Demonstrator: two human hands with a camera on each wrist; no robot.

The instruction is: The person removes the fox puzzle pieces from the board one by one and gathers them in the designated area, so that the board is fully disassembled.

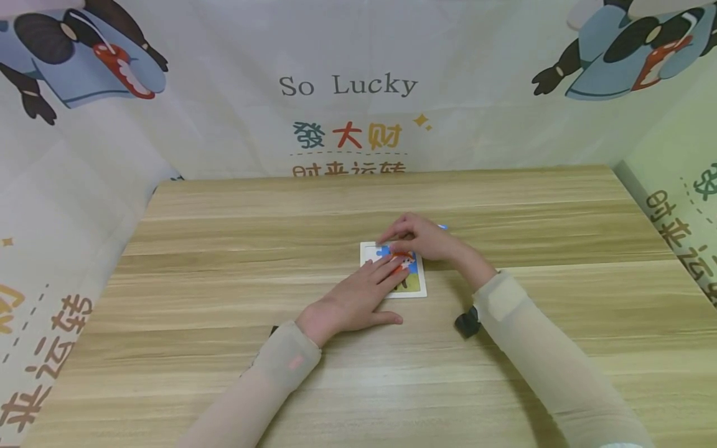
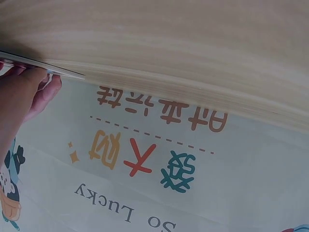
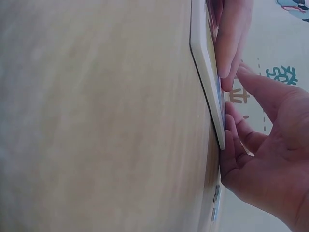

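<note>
A small jigsaw puzzle [image 1: 413, 285] in a white frame lies on the table, its picture showing an orange animal on blue and green. The left hand [image 1: 361, 295] rests flat across it, fingers straight over the picture and thumb out to the side. At the far edge, the right hand [image 1: 417, 238] reaches over with bent fingers, thumb near the left hand's fingertips. Seen from the right wrist, the right hand's fingers [image 3: 240, 140] touch the frame's end, with a gap between thumb and fingers. A blue knob of the picture stands beside bare white board at its upper left.
A small flat blue piece [image 1: 443, 226] lies just behind the right hand. Below the right cuff is a black block [image 1: 467, 322], apparently the wrist camera. The wooden table [image 1: 252, 249] is bordered by a printed cloth [image 1: 224, 124] at the back and sides.
</note>
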